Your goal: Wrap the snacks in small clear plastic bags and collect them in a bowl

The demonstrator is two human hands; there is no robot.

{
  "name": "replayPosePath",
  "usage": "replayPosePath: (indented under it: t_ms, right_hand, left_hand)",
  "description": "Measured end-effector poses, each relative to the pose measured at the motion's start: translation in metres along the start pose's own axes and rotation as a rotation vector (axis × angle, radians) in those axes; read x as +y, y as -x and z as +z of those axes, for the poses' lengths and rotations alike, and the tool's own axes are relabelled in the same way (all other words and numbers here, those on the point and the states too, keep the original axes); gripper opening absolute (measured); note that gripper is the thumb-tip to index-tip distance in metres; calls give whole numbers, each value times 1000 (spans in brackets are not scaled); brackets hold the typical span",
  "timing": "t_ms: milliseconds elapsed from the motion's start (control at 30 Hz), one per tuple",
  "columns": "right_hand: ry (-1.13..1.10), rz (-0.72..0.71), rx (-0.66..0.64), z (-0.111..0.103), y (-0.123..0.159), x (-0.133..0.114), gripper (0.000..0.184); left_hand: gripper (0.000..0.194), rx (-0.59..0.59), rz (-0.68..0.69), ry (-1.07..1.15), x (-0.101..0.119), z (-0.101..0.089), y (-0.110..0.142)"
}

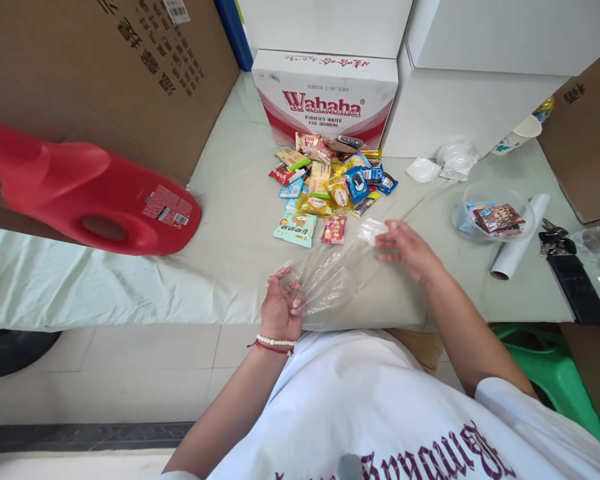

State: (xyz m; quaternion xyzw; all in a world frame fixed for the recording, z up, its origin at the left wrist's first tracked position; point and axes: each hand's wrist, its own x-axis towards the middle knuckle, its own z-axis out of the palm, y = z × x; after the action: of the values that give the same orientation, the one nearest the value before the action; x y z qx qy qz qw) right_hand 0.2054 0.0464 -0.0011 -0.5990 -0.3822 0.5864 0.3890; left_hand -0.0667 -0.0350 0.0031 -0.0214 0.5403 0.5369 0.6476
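Note:
A clear plastic bag [330,273] stretches slantwise between my hands, above the table's front edge. My left hand [283,303] has its fingers curled around the bag's lower left end. At the upper right end, my right hand [405,248] has its fingers extended beside a whitish, bunched part of the bag; whether they pinch it is hard to make out. Just beyond the bag lies a heap of wrapped snacks [325,183] in many colours. A red packet [334,230] and a pale green packet [296,229] lie at the heap's near side.
Behind the snacks stands a Wahaha water carton [325,100]. A large red jug [95,193] is on the left. To the right are crumpled clear plastic [456,160], a clear bowl [463,220] with packets, a white roll [520,237], keys [555,239] and a black phone-like object [577,288].

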Motion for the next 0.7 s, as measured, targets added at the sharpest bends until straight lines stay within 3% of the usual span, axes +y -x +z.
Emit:
replayPosePath:
  t_ms: [67,200,300,367,433,600,700]
  right_hand:
    - [205,20,-6,17,15,20,62]
    - [621,-142,99,49,37,52,66]
    - [762,-271,92,56,38,61,33]
    - [772,-345,26,46,33,61,17]
    - [759,-387,-3,26,24,55,17]
    - [863,-416,100,-36,1,29,18]
    - [939,-459,170,-54,-2,12,22]
  left_hand:
    - [23,-19,49,12,-5,-3,-2]
    - [28,-40,73,-2,-11,-9,-5]
    - [26,-14,98,-46,-8,-12,-6]
    - [24,29,116,-93,-4,-16,-6]
    - [23,62,137,-143,1,-22,-8]
    - [35,74,201,-345,1,-44,-10]
    - [50,189,416,-618,-1,-59,-8]
